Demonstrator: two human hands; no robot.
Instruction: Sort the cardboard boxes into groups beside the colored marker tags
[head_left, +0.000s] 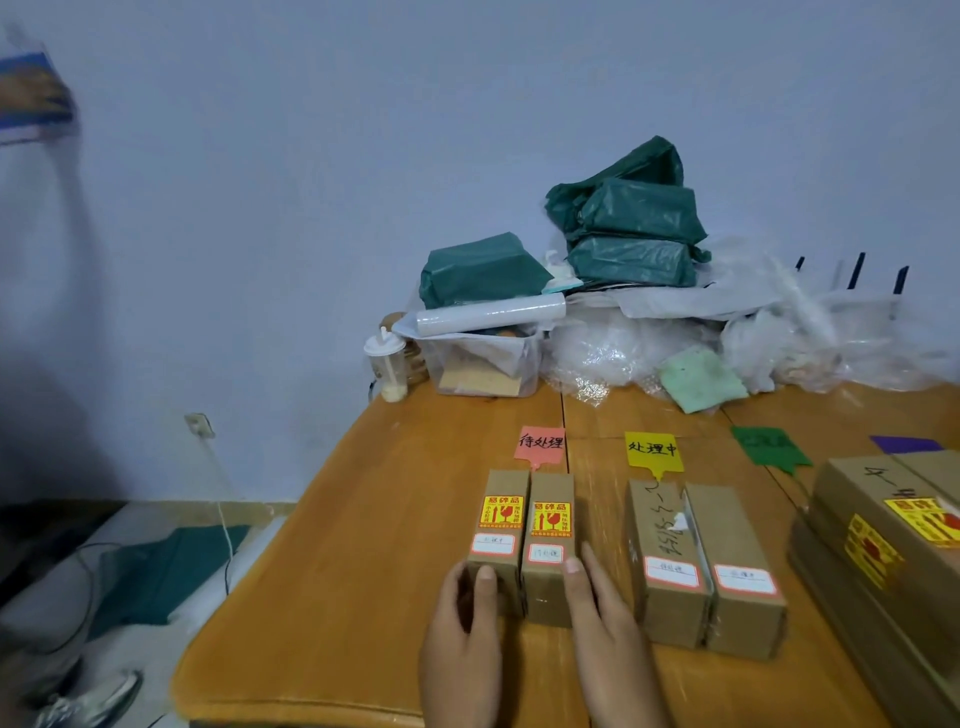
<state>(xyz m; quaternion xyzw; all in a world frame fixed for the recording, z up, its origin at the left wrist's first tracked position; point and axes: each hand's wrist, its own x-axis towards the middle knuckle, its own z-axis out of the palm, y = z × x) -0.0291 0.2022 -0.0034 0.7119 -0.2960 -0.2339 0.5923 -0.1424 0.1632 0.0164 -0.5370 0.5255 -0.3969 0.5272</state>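
Two narrow cardboard boxes with yellow fragile stickers lie side by side below the pink tag (540, 442): the left box (497, 525) and the right box (549, 530). My left hand (462, 649) rests against the near end of the left box, thumb on its top. My right hand (608, 639) lies flat along the right side of the right box. Two more cardboard boxes (670, 545) (737, 561) sit below the yellow tag (653, 450). A green tag (769, 446) and a purple tag (906, 444) lie further right, beside larger stacked cardboard boxes (893, 525).
The wooden table (332, 597) ends at the left and near edges. At the back stand a clear plastic bin (480, 361), a drink cup (387, 366), green wrapped parcels (631, 228) and crumpled plastic wrap (779, 332). A blurred person stands at far left.
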